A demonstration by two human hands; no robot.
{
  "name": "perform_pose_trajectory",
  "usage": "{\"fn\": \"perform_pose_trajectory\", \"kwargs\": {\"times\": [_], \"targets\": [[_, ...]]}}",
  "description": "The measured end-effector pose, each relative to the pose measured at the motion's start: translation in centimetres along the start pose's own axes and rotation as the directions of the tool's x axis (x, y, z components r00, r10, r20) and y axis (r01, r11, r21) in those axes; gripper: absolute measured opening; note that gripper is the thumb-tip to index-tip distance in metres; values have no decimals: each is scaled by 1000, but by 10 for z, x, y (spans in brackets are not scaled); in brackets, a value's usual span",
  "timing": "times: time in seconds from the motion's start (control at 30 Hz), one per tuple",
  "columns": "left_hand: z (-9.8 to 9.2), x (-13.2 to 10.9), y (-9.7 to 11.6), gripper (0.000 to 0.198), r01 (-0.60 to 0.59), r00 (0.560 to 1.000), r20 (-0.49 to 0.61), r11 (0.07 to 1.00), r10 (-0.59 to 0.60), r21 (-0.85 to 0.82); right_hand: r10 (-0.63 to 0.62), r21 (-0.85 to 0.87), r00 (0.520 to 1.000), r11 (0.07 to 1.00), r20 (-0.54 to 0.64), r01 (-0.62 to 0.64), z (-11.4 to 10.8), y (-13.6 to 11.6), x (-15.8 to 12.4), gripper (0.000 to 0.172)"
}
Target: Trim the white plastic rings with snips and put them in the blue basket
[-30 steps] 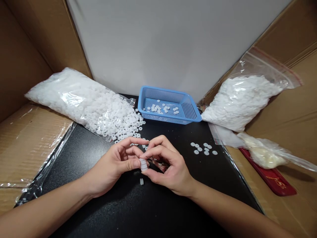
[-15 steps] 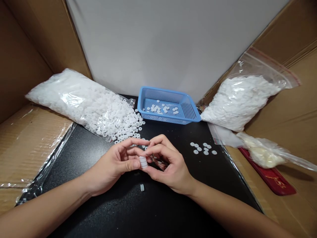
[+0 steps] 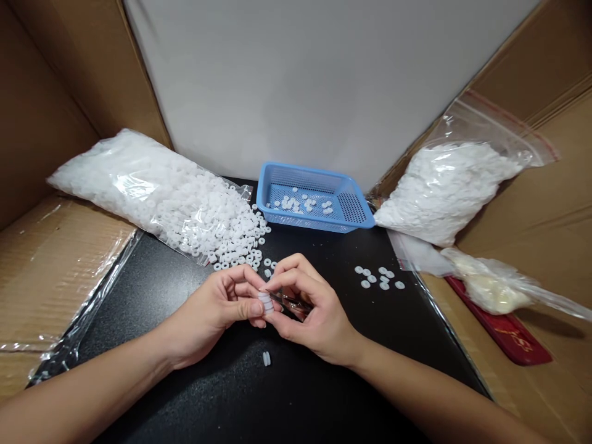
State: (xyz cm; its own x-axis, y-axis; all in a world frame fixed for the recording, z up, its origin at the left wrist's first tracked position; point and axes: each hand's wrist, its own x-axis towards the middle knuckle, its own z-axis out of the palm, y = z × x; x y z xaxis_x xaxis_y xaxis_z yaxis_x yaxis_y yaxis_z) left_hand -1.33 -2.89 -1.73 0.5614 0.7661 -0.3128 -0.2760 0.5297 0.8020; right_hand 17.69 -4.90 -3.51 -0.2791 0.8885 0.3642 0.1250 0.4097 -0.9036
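Head cam: left hand [image 3: 231, 308] has thumb and fingers pinched on a small white ring stack [image 3: 265, 302] over the black table [image 3: 277, 410]; right hand [image 3: 312, 308] pinches it too, fingers curled round some dark tool [image 3: 297, 303]. Blue basket [image 3: 305, 219] sits farther back.

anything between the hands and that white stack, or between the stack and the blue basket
The left hand touches the white stack, nothing visible between; a dark tool in the right hand points at it. Toward the blue basket, that hand's curled fingers cross the direct line.
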Motion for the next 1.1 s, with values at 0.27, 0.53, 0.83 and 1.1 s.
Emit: {"fn": "perform_pose_trajectory", "kwargs": {"times": [0.27, 0.53, 0.83, 1.1], "targets": [[-2, 3, 0, 26, 84, 995, 57, 988, -77, -128, 20, 63, 999, 998, 35, -22, -3, 1, -1, 23], [-6, 2, 8, 23, 132, 988, 103, 981, -118, -139, 41, 80, 999, 996, -22, -39, -7, 2, 4, 17], [-12, 6, 11, 28, -6, 1000, -27, 984, 1, -177, -47, -321, 925, 930, 378, 178, -6, 1, -44, 24], [-7, 5, 5, 28, -70, 994, 76, 988, 81, -135, 11, -430, 950, 893, 311, 130, -16, 18, -46, 15]]}}
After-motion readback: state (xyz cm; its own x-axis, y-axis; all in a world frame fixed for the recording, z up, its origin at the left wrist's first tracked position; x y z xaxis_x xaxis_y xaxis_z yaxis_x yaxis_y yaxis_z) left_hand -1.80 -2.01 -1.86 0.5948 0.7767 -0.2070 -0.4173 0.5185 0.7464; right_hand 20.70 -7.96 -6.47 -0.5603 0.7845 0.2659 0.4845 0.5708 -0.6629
